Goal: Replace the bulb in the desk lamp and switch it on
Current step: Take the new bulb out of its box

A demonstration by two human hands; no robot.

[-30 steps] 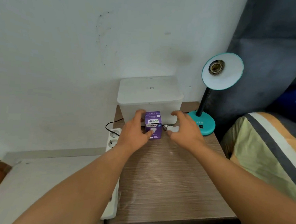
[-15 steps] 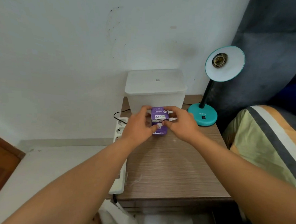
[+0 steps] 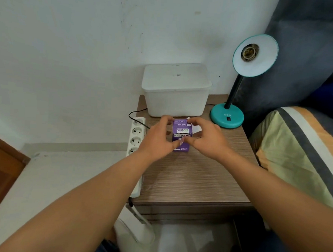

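A: So, both hands are closing on the box (image 3: 181, 135) at mid-frame. The left hand (image 3: 157, 139) is pinching its left side, thumb low on the front; the right hand (image 3: 206, 140) is curling over the top right corner, fingers on the flap.

B: Why two hands?

A: Probably one is steadying the carton on the table (image 3: 193, 177) while the other is working the flap open. I'm judging that the new bulb is inside; it isn't showing.

B: And the old one?

A: Something white with a metal tip (image 3: 188, 118) is peeking out behind the right fingers, touching the box. It may be the old bulb, but I can't tell.

B: Where's the lamp (image 3: 241, 81)?

A: Upper right, base near the table's right edge, shade tilting toward the camera with its socket (image 3: 249, 52) sitting empty. That tilt is leaving the socket easy to reach.

B: Room to move?

A: The tub (image 3: 176, 89) is crowding just behind the box, and the power strip (image 3: 137, 137) is lining the left edge. The near half of the table is lying open.
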